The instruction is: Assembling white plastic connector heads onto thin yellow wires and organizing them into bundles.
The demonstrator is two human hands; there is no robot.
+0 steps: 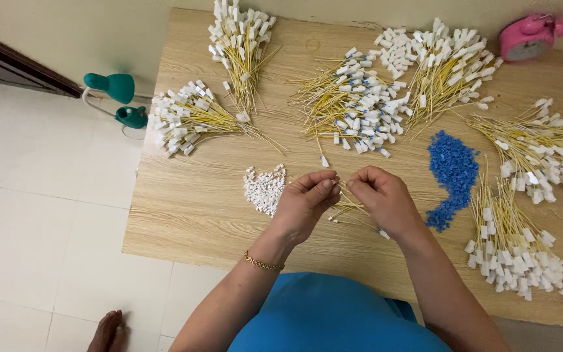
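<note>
Here the left hand point(302, 205) and right hand point(384, 201) meet fingertip to fingertip above the wooden table point(190, 208), each pinching a small bunch of yellow wires point(348, 210) that fans toward 5 o'clock beneath the right palm. The piece between the fingertips is too small to tell. A white-piece pile point(264, 189) lies at 9 o'clock, blue beads point(452, 173) at 3 o'clock.

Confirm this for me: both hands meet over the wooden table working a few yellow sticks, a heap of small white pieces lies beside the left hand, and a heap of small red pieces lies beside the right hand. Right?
Not quite. In the head view the heap beside the right hand is blue, not red. The rest holds: both hands meet over the wooden table on a few yellow sticks, and the small white pieces lie beside the left hand.
</note>
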